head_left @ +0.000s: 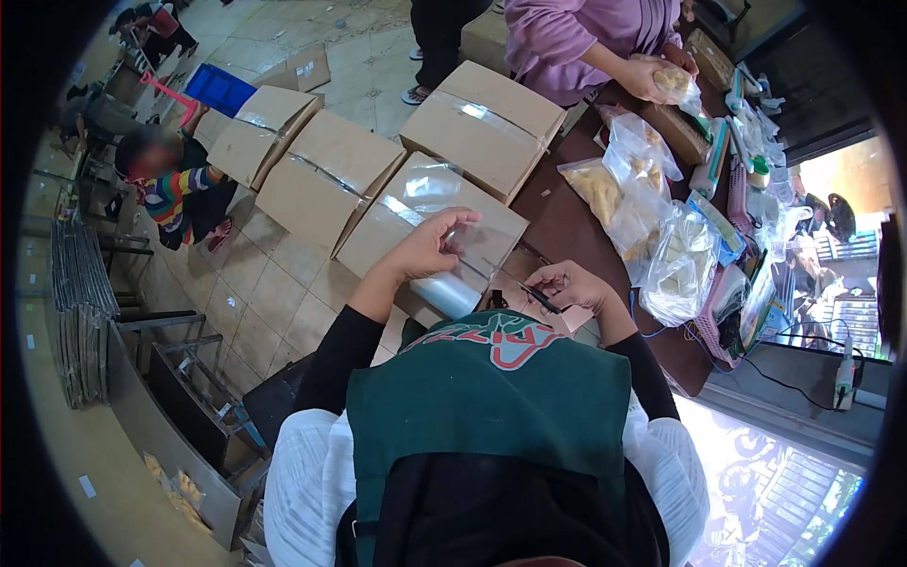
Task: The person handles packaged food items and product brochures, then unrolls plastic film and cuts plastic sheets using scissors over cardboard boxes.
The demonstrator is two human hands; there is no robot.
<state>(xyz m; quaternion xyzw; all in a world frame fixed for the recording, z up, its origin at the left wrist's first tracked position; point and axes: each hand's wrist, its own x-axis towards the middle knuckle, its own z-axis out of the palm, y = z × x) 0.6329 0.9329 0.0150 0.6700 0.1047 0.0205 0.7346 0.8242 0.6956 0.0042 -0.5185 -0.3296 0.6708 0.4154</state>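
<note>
My left hand (433,248) is over the nearest cardboard box (378,231), fingers curled in toward the thumb. Something clear, like film or tape, shows at its fingertips, but I cannot make it out. Just below that hand lies a roll of clear plastic (448,295), against the box's near side. To the right, at the edge of the brown table (557,222), my right hand (573,285) is closed around a slim dark tool (540,300). Its exact kind is hard to tell. Shiny clear tape (427,184) runs across the top of the nearest box.
More taped boxes (326,180) stand beyond. Bags of yellowish food (605,189) and clear plastic packets (682,250) lie on the table. A person in a pink top (567,47) holds a bag across from me; another person (179,194) is near the blue crate (219,90).
</note>
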